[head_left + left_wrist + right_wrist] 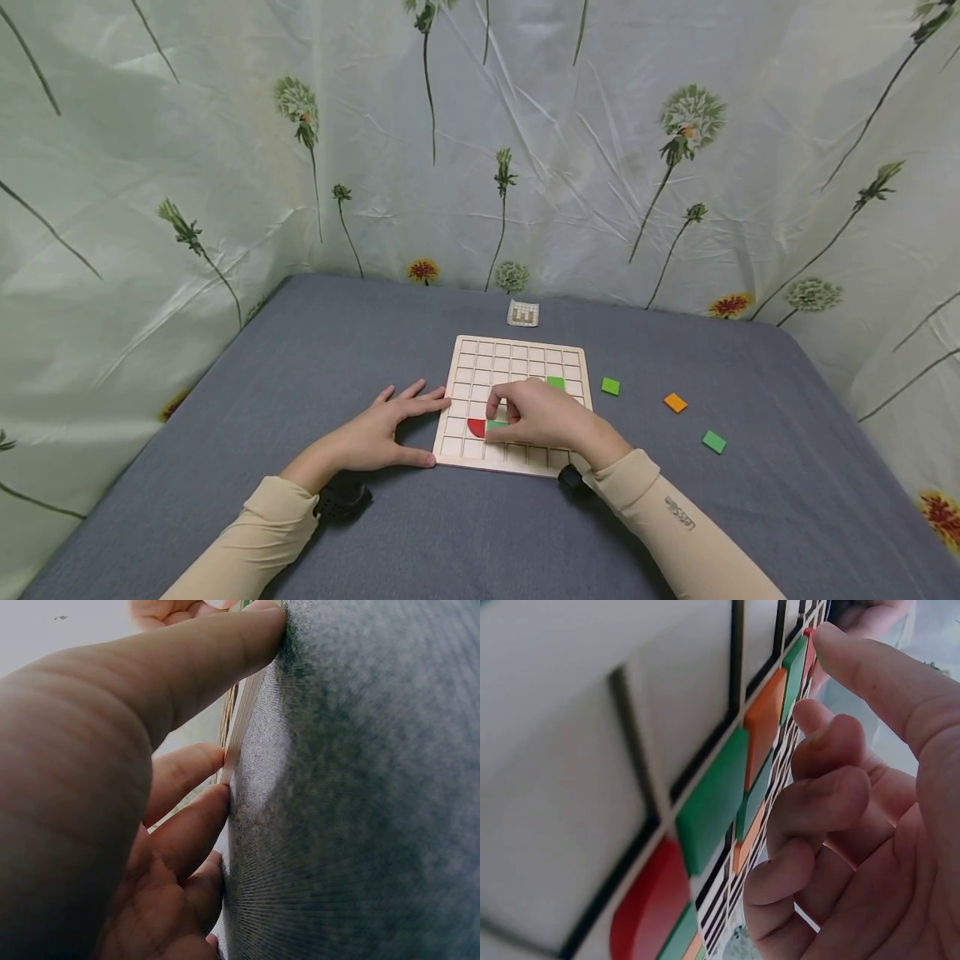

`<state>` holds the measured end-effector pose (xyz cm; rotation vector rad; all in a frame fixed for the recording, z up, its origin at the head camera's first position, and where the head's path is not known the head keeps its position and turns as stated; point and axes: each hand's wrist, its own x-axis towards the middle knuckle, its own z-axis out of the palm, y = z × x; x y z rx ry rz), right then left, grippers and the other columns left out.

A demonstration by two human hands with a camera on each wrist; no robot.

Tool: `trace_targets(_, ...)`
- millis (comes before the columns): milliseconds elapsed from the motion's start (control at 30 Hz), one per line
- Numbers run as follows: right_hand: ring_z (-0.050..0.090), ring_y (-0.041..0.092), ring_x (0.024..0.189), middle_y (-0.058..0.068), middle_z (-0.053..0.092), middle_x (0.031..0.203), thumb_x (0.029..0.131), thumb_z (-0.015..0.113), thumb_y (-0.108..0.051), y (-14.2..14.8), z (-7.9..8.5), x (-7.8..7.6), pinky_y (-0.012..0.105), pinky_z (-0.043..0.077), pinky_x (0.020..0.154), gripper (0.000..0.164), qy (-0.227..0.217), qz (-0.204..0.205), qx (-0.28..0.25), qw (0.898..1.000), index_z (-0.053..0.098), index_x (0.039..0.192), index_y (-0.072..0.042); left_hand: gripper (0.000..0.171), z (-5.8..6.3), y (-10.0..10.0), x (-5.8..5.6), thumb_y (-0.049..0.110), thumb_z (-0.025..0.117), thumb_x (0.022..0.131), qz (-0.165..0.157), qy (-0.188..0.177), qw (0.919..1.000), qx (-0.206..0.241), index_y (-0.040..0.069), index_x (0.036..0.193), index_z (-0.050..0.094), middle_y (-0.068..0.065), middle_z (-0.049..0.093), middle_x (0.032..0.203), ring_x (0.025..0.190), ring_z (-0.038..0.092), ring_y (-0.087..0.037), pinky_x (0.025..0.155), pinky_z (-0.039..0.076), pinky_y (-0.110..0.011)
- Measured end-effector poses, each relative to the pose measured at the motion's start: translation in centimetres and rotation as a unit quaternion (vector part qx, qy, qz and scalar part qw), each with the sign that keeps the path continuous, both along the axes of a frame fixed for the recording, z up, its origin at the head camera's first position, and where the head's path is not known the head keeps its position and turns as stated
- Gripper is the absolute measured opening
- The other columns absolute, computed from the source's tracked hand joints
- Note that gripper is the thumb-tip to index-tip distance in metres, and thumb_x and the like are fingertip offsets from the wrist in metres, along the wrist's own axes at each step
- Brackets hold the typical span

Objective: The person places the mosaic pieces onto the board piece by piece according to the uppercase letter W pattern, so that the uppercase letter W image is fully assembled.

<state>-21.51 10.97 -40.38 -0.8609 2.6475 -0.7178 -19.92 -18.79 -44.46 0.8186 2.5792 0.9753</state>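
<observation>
A pale wooden grid board (pixel 472 362) lies flat on the grey cloth. My left hand (pixel 378 429) rests at its left side, fingers spread, with fingertips touching the board's edge (pixel 241 724). Over the lower part of the board is my right hand (pixel 543 417), its thumb and index fingertip at opposite edges of a red round-sided tile (pixel 476 427), seemingly pinching it. Beside that tile sits a green tile (pixel 794 671), then an orange tile (pixel 763 712) and another green tile (pixel 716 799). In the head view, my right hand hides most of these.
Right of the board lie a light green tile (pixel 611 387), an orange tile (pixel 676 403) and a green tile (pixel 714 442). A small printed pattern card (pixel 522 313) is behind the board. A flowered curtain (pixel 585 167) hangs around the table.
</observation>
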Motion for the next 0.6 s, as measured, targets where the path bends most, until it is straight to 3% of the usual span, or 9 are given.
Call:
trace_targets(367, 0.048, 0.008, 0.058, -0.007, 0.056, 0.069, 0.095, 0.082, -0.033, 3.7, 0.4, -0.4, 0.025, 0.041, 0.058, 0.021, -0.027, -0.029, -0.013, 0.999, 0.074, 0.107, -0.018, 0.083, 0.1, 0.0, 0.2, 0.042, 0.089, 0.088, 0.008, -0.011, 0.9999, -0.004, 0.023, 0.16, 0.054, -0.002, 0.039, 0.175, 0.168, 0.016, -0.041, 0.13, -0.001, -0.074)
trace_targets(600, 0.044, 0.009, 0.058, -0.006, 0.052, 0.067, 0.095, 0.082, -0.03, 7.7, 0.9, -0.2, 0.024, 0.038, 0.056, 0.021, -0.018, -0.059, -0.024, 0.998, 0.074, 0.108, -0.016, 0.083, 0.2, 0.1, 0.2, 0.042, 0.089, 0.087, 0.01, -0.013, 0.9999, -0.006, 0.024, 0.16, 0.053, -0.001, 0.038, 0.175, 0.168, 0.016, -0.04, 0.131, -0.001, -0.073)
